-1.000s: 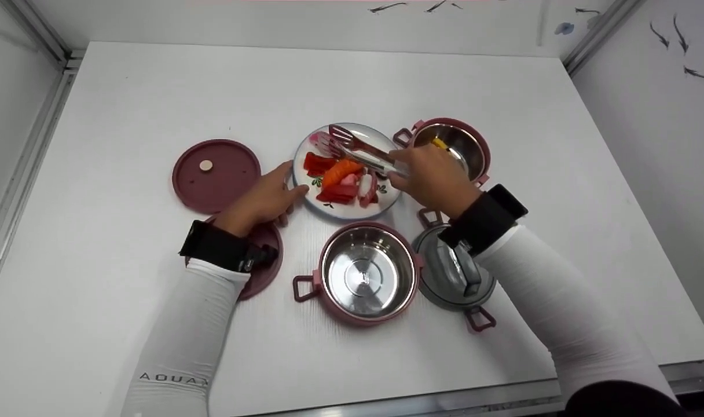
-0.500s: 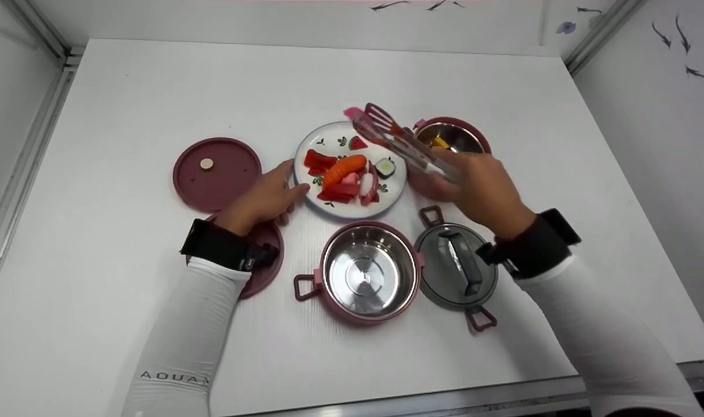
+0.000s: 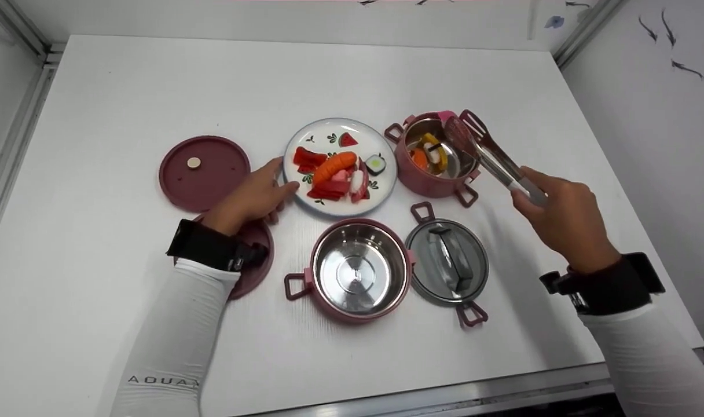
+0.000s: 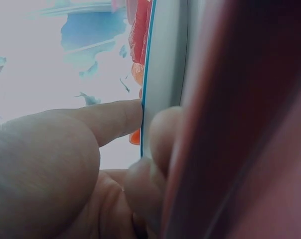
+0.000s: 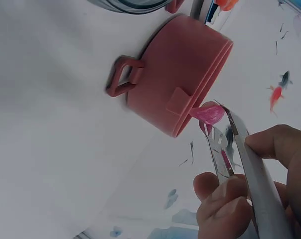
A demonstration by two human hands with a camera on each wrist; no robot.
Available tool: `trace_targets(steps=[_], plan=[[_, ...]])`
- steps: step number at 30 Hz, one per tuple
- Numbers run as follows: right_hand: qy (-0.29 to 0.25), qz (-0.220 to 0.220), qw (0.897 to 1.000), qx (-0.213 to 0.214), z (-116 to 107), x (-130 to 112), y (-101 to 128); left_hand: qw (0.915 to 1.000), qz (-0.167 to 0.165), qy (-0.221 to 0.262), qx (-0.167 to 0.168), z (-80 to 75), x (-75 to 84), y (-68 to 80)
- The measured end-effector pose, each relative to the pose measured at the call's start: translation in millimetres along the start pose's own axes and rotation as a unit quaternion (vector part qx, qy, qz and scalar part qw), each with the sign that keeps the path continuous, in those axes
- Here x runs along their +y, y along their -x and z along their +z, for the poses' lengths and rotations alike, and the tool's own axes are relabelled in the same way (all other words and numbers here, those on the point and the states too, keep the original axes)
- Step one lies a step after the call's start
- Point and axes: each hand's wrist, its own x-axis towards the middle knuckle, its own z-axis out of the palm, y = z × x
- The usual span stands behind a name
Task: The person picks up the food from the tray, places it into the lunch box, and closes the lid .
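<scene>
My right grip [image 3: 563,211] clasps the tongs [image 3: 491,153] over the pink pot [image 3: 430,156] (food inside); my left grip [image 3: 253,197], fingers relaxed, touches the plate [image 3: 329,132]

Right hand [image 3: 563,217] with tongs [image 3: 491,153], from plate [image 3: 387,185] to pink pot [image 3: 421,176].

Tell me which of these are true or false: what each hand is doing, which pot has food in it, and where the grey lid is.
1. The right hand grips the tongs. True.
2. The tongs' tips are over the plate. False: they are at the far pot, to the plate's right.
3. The left hand touches the plate's rim. True; the left wrist view shows fingers on the rim.
4. The near pot holds food. False: it is empty; food pieces lie in the far pot.
5. The grey lid sits on the near pot. False: it lies on the table beside it.
</scene>
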Motion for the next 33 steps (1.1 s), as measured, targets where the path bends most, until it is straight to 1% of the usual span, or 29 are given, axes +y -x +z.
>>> trace_targets(steps=[5,9,15,19,23,26,28,33], plan=[[0.013,-0.004,1.0,-0.004,-0.1,0.0,0.0,0.9999,0.005,0.01,-0.005,-2.6,-3.0,2.1],[0.023,-0.01,1.0,0.001,-0.6,-1.8,-0.7,0.9998,-0.004,0.019,-0.004,-3.3,-3.5,2.9],[0.023,-0.013,0.999,0.021,-1.9,-7.0,-0.1,0.9999,0.001,0.011,-0.005,-2.6,-2.4,2.9],[0.014,-0.025,0.999,0.017,0.6,-17.1,-0.2,1.0,0.002,0.006,-0.004,-1.8,-1.7,2.3],[0.007,-0.053,0.999,-0.004,6.2,-32.9,-0.4,1.0,0.0,0.008,0.001,0.0,-1.0,0.9],[0.011,-0.075,0.997,-0.032,11.0,-45.9,0.3,1.0,0.001,0.008,0.003,1.0,-0.4,0.1],[0.021,-0.086,0.995,-0.053,13.6,-54.1,0.4,1.0,0.002,0.006,0.001,1.2,-0.2,-0.4],[0.062,-0.116,0.988,-0.082,19.6,-67.5,-1.3,1.0,0.0,0.007,-0.002,1.3,-1.0,-1.3]])
